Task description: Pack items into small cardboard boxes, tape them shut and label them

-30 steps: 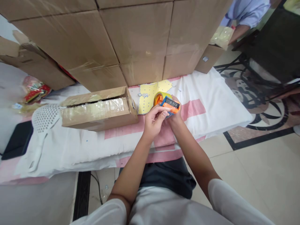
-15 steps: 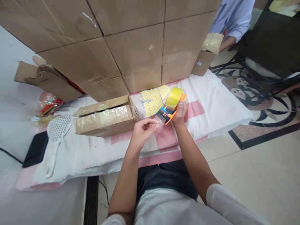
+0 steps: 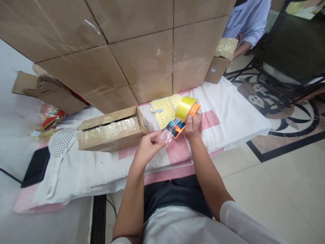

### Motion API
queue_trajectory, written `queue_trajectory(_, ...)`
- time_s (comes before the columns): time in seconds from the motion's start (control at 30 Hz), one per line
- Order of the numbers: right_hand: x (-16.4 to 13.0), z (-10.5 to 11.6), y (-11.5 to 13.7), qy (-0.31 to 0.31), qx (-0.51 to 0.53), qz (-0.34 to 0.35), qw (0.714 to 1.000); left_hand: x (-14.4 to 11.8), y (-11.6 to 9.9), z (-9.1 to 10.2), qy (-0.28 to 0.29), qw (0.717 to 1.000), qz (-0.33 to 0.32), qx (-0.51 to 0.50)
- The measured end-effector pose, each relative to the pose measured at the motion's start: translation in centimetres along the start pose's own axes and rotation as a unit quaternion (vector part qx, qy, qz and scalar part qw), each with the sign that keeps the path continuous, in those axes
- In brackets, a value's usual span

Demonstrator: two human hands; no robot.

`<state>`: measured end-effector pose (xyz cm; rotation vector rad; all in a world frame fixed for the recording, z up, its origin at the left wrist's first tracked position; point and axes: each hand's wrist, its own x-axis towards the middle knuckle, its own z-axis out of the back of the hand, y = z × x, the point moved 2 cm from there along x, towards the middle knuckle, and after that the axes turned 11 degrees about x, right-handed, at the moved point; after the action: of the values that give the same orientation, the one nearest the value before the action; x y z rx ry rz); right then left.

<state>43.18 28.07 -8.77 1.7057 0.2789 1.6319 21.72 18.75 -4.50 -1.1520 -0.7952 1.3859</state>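
The right hand grips an orange tape dispenser. The left hand pinches its clear tape end, right of a cardboard box.

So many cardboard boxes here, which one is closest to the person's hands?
The long low box lying alone on the white cloth, just beside the left hand. The others are stacked in a wall behind it.

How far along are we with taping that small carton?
Done: the small carton already carries clear tape along its front face, and its top flaps lie down with a dark gap between them. In hand: the right hand grips the orange tape dispenser, while the left hand pinches the free tape end, drawn off beside the carton. Left: that strip is not yet on the carton, so the top seam probably remains.
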Motion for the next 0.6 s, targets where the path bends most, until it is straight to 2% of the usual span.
queue_trajectory(0.1,-0.3,0.1,-0.1,-0.006,0.032,-0.087,0.996,0.0,0.1,0.2,0.007,1.000,-0.013,0.008)
queue_trajectory(0.23,-1.0,0.0,0.1,-0.049,0.088,-0.180,0.979,0.3,0.0,-0.2,0.035,0.998,-0.044,-0.007)
queue_trajectory(0.4,-1.3,-0.7,1.4,-0.067,0.161,-0.231,0.957,1.3,0.3,-1.6,0.098,0.991,-0.081,-0.047)
queue_trajectory(0.6,-0.7,-1.5,2.9,-0.051,0.244,-0.281,0.927,2.0,1.2,-2.5,0.123,0.983,-0.100,-0.091)
